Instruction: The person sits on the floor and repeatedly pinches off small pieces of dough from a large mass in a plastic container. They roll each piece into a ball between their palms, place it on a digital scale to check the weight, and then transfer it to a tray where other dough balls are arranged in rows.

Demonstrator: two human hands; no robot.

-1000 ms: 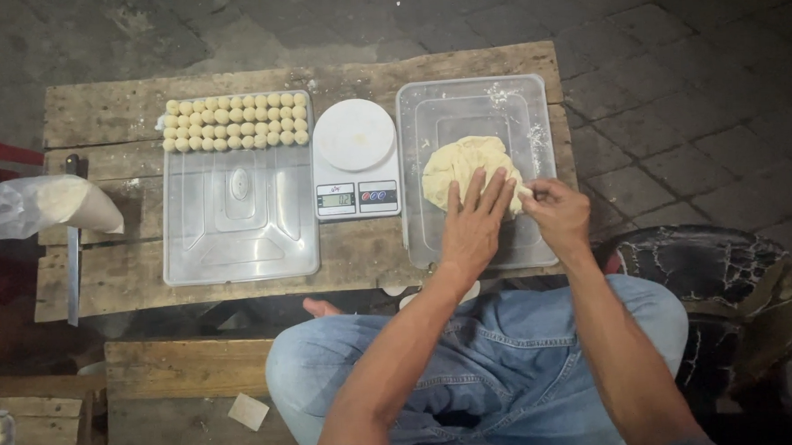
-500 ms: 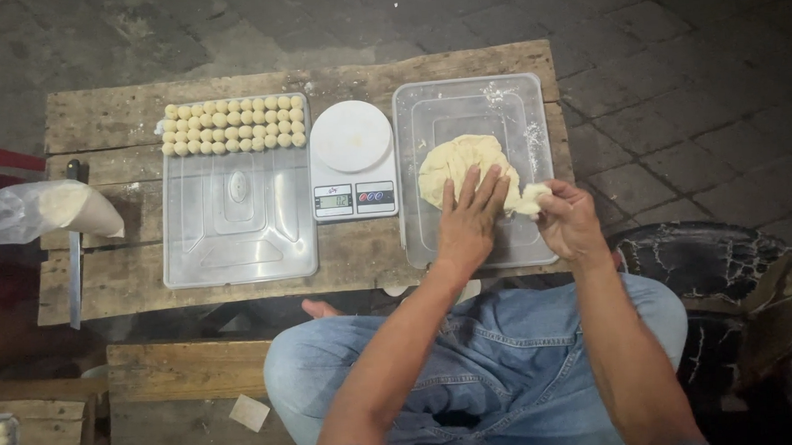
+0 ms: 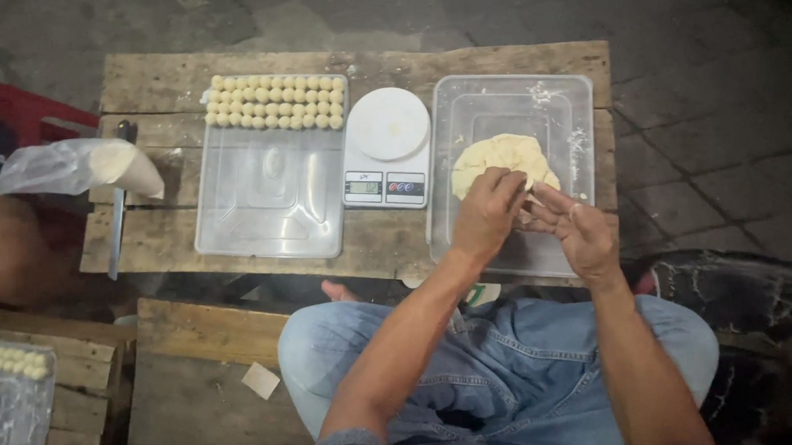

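Since half a second ago, both hands have lifted off the dough mass [image 3: 498, 158] and met just above its near edge. The left hand [image 3: 487, 217] and right hand [image 3: 577, 232] pinch a small torn piece between their fingertips, over the clear tray [image 3: 558, 100]. The step looks like portioning; next calls for rolling it round.

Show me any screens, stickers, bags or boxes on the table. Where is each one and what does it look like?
Scale screen: small grey rectangle on the white kitchen scale, mid-table, coloured buttons beside it.
Left tray: clear plastic rectangle, rows of pale dough balls at its far end.
Right tray: clear plastic rectangle under the dough lump.
Plastic bag: see-through, table's left edge, wrapping something pale.
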